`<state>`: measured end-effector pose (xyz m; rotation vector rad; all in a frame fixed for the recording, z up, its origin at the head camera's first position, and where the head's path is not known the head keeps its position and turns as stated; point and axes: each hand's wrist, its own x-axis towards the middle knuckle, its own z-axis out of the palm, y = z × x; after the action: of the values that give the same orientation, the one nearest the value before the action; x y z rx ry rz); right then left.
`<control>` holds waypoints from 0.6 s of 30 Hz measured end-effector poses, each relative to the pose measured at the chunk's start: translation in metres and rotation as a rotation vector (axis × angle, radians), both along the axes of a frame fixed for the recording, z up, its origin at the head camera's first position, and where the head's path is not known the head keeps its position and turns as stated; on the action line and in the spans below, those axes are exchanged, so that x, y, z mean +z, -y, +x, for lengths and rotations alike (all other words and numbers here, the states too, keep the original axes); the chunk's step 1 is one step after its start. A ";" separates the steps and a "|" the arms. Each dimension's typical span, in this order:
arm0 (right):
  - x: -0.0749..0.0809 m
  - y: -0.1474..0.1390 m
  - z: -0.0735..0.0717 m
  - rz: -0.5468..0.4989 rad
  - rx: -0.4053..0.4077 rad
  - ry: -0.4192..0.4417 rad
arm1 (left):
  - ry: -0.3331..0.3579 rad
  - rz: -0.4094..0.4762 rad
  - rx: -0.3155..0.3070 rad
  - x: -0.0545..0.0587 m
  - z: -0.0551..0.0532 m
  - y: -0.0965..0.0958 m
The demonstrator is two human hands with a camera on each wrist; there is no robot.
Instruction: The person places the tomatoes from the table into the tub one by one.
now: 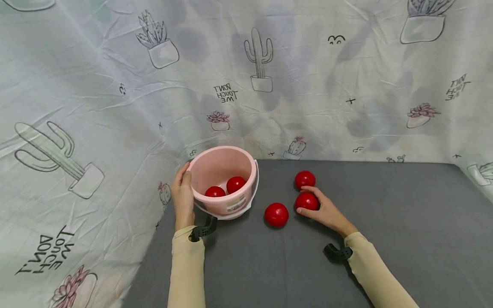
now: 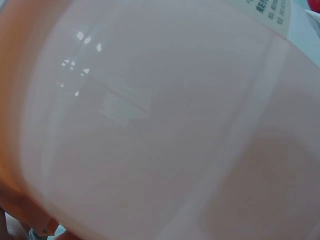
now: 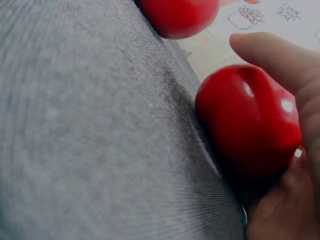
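A pink bucket (image 1: 222, 171) with a white handle (image 1: 252, 197) stands at the table's back left, two red balls (image 1: 236, 185) inside it. My left hand (image 1: 183, 197) holds the bucket's left side, fingers up at the rim. The bucket's pink wall (image 2: 165, 130) fills most of the left wrist view. On the grey table, my right hand (image 1: 324, 210) has its thumb and fingers around a red ball (image 1: 306, 201). That ball (image 3: 247, 122) lies close to the cloth in the right wrist view, with one digit (image 3: 270, 55) reaching past it.
Another red ball (image 1: 304, 180) sits just behind the one at my right hand, and one more red ball (image 1: 276, 214) lies between it and the bucket. A printed cactus curtain (image 1: 316, 94) borders the grey table (image 1: 416, 222) at the back and left.
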<state>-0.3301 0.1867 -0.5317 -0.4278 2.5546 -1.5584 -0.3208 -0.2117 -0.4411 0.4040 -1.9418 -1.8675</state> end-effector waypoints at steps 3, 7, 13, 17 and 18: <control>-0.001 0.001 0.000 -0.010 0.004 0.005 | -0.001 0.003 -0.002 0.000 0.000 0.000; -0.002 0.001 -0.001 -0.011 0.001 0.010 | 0.003 0.009 -0.007 0.000 0.000 0.001; -0.001 -0.001 0.001 0.019 -0.013 -0.017 | 0.005 0.009 -0.003 -0.001 0.000 0.000; 0.000 -0.001 0.001 0.022 -0.023 -0.030 | 0.005 0.010 -0.008 0.001 0.001 0.000; 0.001 -0.001 0.001 0.014 -0.031 -0.026 | 0.004 0.010 -0.010 0.001 0.001 0.000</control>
<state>-0.3288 0.1881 -0.5307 -0.4121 2.6027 -1.5537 -0.3194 -0.2116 -0.4399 0.4023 -1.9406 -1.8848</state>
